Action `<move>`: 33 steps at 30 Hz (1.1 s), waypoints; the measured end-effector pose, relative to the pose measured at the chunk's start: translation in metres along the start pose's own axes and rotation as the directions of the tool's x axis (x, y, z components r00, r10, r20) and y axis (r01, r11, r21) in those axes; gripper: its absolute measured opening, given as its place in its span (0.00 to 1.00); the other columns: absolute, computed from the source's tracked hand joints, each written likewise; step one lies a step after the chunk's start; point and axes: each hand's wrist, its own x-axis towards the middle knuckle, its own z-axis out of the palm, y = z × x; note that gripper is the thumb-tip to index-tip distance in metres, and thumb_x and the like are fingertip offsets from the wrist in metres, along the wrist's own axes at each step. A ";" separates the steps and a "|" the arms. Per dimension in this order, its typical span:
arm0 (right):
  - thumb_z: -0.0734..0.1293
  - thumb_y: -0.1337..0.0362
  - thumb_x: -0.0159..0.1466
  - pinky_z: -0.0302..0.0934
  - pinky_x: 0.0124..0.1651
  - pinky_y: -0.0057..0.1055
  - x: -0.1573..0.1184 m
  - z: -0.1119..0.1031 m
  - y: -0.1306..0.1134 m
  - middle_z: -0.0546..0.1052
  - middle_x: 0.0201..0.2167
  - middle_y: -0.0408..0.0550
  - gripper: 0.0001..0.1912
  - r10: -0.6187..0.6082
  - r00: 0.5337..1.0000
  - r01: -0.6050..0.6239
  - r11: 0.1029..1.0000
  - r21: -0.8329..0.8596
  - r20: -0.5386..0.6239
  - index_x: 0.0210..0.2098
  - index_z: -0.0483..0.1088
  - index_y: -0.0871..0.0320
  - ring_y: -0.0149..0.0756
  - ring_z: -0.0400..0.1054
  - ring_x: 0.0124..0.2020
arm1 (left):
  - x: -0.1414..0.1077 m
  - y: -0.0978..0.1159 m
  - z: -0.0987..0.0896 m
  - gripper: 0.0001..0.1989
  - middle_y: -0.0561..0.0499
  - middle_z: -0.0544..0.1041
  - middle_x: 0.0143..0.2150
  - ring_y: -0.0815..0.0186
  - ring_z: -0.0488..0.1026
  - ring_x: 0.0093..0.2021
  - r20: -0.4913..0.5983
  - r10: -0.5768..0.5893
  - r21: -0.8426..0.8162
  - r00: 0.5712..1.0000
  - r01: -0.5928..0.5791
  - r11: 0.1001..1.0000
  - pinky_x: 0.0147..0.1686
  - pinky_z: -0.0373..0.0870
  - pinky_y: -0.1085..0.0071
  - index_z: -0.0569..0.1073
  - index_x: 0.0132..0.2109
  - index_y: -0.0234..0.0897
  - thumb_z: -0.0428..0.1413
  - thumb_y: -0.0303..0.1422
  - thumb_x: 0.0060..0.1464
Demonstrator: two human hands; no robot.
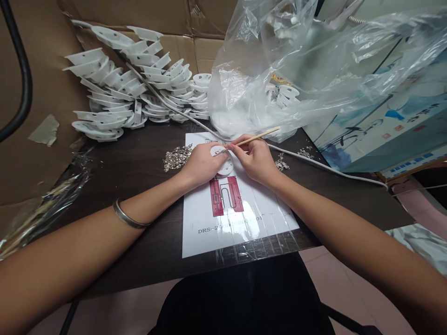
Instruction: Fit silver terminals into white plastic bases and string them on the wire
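A round white plastic piece (pixel 225 168) lies on a printed white sheet near the middle of the dark table. My left hand (pixel 203 163) is closed on the left edge of this piece. Between the fingertips of my right hand (pixel 254 156) is a thin wooden stick (pixel 268 132), slanting up to the right; its lower end is at the piece, partly hidden by the fingers. Small metal parts (pixel 176 158) form a pile just left of my left hand. Another small group of metal parts (pixel 281 163) sits right of my right hand.
Stacked white plastic pieces (pixel 118 88) fill the back left. A clear plastic bag (pixel 244 93) stands behind my hands. A white cable (pixel 199 122) crosses the table behind them. The taped sheet (pixel 199 242) bears red patches and print. A patterned box (pixel 377 130) is at right.
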 end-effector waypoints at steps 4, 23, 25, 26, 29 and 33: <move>0.65 0.61 0.63 0.63 0.37 0.33 0.003 -0.001 0.000 0.77 0.32 0.47 0.09 0.004 1.000 -0.004 1.000 -0.014 0.007 0.28 0.73 0.57 0.33 0.71 0.33 | 0.000 0.001 -0.001 0.08 0.49 0.79 0.34 0.63 0.74 0.33 0.007 -0.007 0.008 1.000 0.007 1.000 0.34 0.68 0.69 0.77 0.37 0.35 0.54 0.33 0.53; 0.67 0.64 0.63 0.59 0.33 0.30 0.000 -0.003 -0.002 0.76 0.31 0.46 0.08 0.047 0.999 -0.048 0.998 0.046 0.025 0.28 0.72 0.59 0.30 0.67 0.29 | 0.001 -0.002 0.000 0.11 0.48 0.80 0.35 0.63 0.74 0.34 -0.004 -0.034 -0.034 0.999 0.034 0.999 0.34 0.67 0.69 0.78 0.40 0.33 0.55 0.33 0.52; 0.66 0.63 0.63 0.59 0.33 0.30 0.000 -0.001 -0.003 0.76 0.31 0.46 0.09 0.046 0.999 -0.046 0.997 0.059 0.000 0.29 0.72 0.60 0.29 0.68 0.29 | 0.001 -0.002 0.000 0.11 0.48 0.80 0.35 0.64 0.74 0.33 -0.009 -0.036 -0.047 0.999 0.036 0.998 0.34 0.67 0.69 0.78 0.40 0.32 0.55 0.33 0.52; 0.66 0.63 0.64 0.59 0.32 0.29 0.000 0.001 -0.003 0.76 0.31 0.46 0.09 0.045 0.999 -0.044 0.997 0.067 -0.008 0.29 0.72 0.60 0.29 0.68 0.29 | 0.001 -0.002 0.000 0.11 0.48 0.79 0.34 0.64 0.73 0.33 -0.009 -0.037 -0.056 0.999 0.037 0.998 0.33 0.67 0.69 0.78 0.39 0.32 0.55 0.33 0.52; 0.65 0.63 0.64 0.60 0.31 0.29 0.001 0.003 -0.002 0.77 0.31 0.47 0.10 0.035 0.999 -0.033 0.996 0.082 -0.018 0.28 0.71 0.60 0.29 0.69 0.28 | 0.001 -0.002 0.001 0.10 0.48 0.79 0.33 0.64 0.73 0.32 -0.009 -0.034 -0.071 0.999 0.033 0.997 0.32 0.66 0.70 0.78 0.38 0.32 0.55 0.33 0.52; 0.65 0.63 0.64 0.61 0.32 0.29 0.000 0.004 0.001 0.77 0.31 0.47 0.09 -0.008 1.000 0.009 0.999 0.045 -0.015 0.29 0.72 0.60 0.30 0.70 0.30 | 0.001 -0.001 0.001 0.09 0.48 0.79 0.32 0.64 0.73 0.31 -0.007 -0.027 -0.049 1.000 0.027 0.998 0.31 0.67 0.70 0.78 0.38 0.33 0.55 0.32 0.51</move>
